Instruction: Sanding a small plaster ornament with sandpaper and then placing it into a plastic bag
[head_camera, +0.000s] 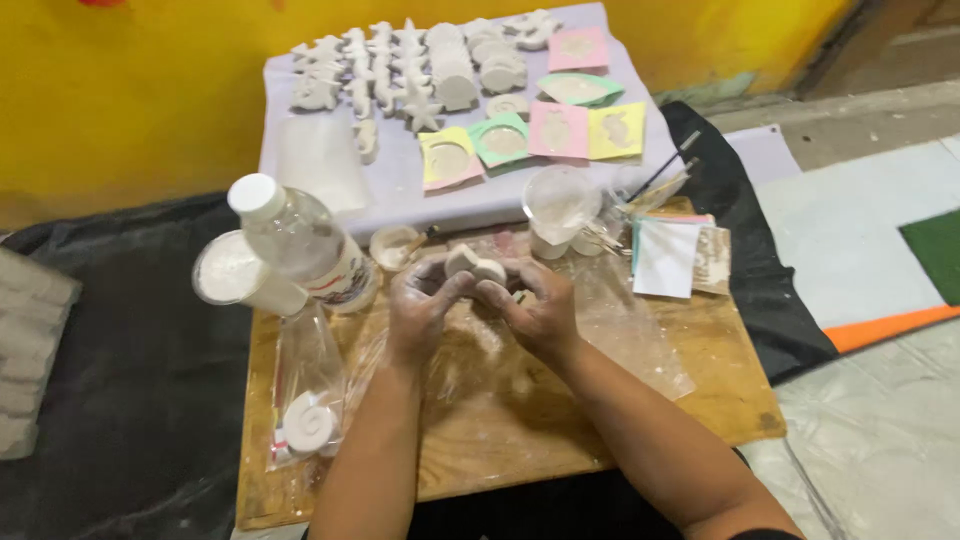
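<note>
My left hand (422, 300) and my right hand (533, 305) meet over a wooden board (700, 400), both dusted with white powder. Together they pinch a small white plaster piece (472, 264) between the fingertips. Its exact shape is hidden by my fingers. A clear plastic sheet (620, 330) lies crumpled on the board under my hands.
A clear bottle with a white cap (300, 240) and a white tub (235, 272) stand at the left. A white spiral cast (308, 425) lies in a plastic bag. Behind, a grey tray (330, 160) holds several plaster shapes and coloured moulds (560, 130). A clear cup (560, 205) and papers (668, 258) sit at right.
</note>
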